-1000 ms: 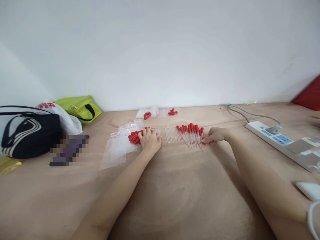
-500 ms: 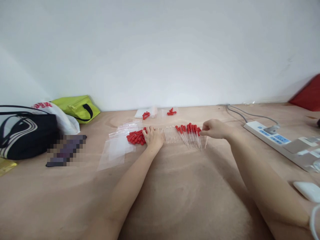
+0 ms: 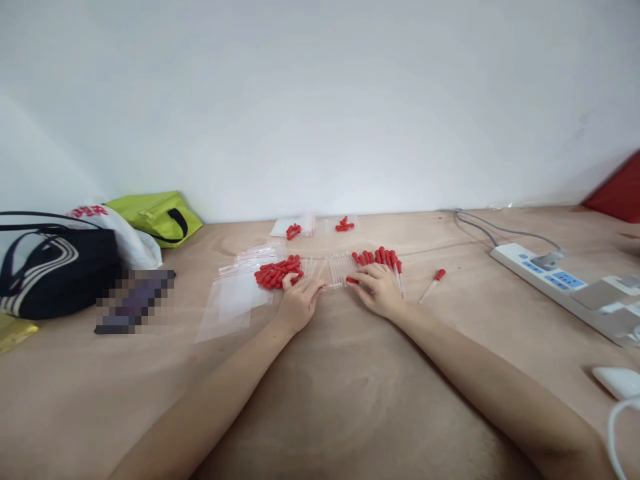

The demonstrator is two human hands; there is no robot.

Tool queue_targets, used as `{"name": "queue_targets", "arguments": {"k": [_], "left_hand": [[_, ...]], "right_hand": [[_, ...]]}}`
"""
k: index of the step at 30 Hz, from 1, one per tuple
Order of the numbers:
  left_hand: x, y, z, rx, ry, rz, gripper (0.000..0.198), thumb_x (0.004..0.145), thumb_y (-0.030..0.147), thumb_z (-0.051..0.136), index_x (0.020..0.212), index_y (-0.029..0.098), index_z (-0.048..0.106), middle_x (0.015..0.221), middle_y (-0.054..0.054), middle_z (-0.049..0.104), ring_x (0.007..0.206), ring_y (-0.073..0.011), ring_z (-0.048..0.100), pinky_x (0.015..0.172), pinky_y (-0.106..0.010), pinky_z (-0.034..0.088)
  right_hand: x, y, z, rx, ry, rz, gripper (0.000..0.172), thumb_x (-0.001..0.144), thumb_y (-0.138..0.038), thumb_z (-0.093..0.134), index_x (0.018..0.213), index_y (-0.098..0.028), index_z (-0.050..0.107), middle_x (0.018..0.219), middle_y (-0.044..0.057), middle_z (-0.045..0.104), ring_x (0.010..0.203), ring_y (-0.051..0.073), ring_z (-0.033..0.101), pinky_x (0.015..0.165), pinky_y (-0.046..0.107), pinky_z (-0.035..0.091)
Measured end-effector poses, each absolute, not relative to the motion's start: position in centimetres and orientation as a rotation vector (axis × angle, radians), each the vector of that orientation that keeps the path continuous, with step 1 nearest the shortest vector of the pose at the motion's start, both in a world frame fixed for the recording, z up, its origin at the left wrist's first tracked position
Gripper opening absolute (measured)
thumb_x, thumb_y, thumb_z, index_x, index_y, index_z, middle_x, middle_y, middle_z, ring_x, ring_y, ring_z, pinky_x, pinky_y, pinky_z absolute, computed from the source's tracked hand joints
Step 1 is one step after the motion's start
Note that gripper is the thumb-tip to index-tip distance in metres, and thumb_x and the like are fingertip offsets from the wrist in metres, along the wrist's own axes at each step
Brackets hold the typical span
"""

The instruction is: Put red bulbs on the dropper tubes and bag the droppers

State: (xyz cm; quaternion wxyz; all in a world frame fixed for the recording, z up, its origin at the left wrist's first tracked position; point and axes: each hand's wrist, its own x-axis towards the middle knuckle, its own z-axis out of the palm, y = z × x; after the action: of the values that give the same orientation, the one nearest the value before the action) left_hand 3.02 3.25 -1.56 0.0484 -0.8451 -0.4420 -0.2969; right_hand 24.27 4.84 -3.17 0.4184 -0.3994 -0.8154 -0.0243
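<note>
My left hand (image 3: 300, 303) is closed, its fingertips pinching the end of a thin glass tube (image 3: 333, 287) that lies sideways between my hands. My right hand (image 3: 380, 290) pinches a small red rubber bulb (image 3: 353, 281) at the tube's other end. Loose red rubber bulbs (image 3: 275, 273) are heaped beside my left hand. Behind and between the hands lies a row of clear glass tubes (image 3: 340, 267). Several droppers (image 3: 384, 257) with red bulbs lie just behind my right hand, which partly hides them. One single dropper (image 3: 433, 285) lies apart to the right.
Clear zip bags (image 3: 227, 300) overlap on the left of the wooden table (image 3: 350, 400). Small bags with red bulbs (image 3: 344, 225) lie near the wall. A white power strip (image 3: 545, 273) stands at right; a black bag (image 3: 65, 273) and a green bag (image 3: 155, 217) at left.
My right hand has moved left from the droppers to meet my left hand, leaving one dropper lying apart at right. My left hand has drawn nearer from the bulb heap and pinches a tube.
</note>
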Motion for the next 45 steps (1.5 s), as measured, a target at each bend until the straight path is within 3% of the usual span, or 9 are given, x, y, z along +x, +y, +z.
{"name": "queue_targets", "arguments": {"k": [8, 16, 23, 45], "left_hand": [[3.08, 3.39, -1.52, -2.625, -1.332, -0.833, 0.023, 0.087, 0.017, 0.04, 0.094, 0.022, 0.061, 0.09, -0.003, 0.068, 0.08, -0.0161, 0.06, 0.089, -0.039, 0.026], [3.01, 3.31, -1.63, -2.676, -1.273, -0.79, 0.027, 0.085, 0.012, 0.039, 0.097, 0.023, 0.061, 0.092, -0.004, 0.068, 0.083, -0.0161, 0.059, 0.085, -0.038, 0.026], [3.17, 3.29, -1.48, -2.724, -1.286, -0.789, 0.026, 0.085, 0.014, 0.04, 0.094, 0.024, 0.062, 0.09, -0.003, 0.068, 0.082, -0.0162, 0.059, 0.085, -0.038, 0.025], [3.39, 3.0, -1.79, -2.713, -1.169, -0.711, 0.032, 0.08, 0.009, 0.038, 0.092, 0.023, 0.064, 0.087, -0.005, 0.069, 0.076, -0.0159, 0.06, 0.076, -0.037, 0.027]], "right_hand": [[23.91, 4.16, -2.93, -0.932, -2.202, -0.183, 0.018, 0.083, -0.026, 0.047, 0.092, -0.021, 0.063, 0.083, 0.005, 0.065, 0.079, 0.018, 0.05, 0.08, 0.038, 0.032], [24.06, 4.6, -3.33, -0.786, -2.168, -0.011, 0.019, 0.085, -0.02, 0.042, 0.093, -0.018, 0.06, 0.088, 0.008, 0.062, 0.081, 0.017, 0.054, 0.079, 0.035, 0.04], [24.04, 4.91, -3.41, -0.701, -2.142, 0.073, 0.019, 0.086, -0.027, 0.044, 0.093, -0.019, 0.06, 0.081, 0.007, 0.062, 0.075, 0.017, 0.056, 0.071, 0.033, 0.045], [24.22, 4.59, -3.46, -0.661, -2.254, -0.016, 0.017, 0.084, -0.029, 0.048, 0.085, -0.019, 0.062, 0.076, 0.005, 0.065, 0.071, 0.015, 0.057, 0.077, 0.035, 0.04]]}}
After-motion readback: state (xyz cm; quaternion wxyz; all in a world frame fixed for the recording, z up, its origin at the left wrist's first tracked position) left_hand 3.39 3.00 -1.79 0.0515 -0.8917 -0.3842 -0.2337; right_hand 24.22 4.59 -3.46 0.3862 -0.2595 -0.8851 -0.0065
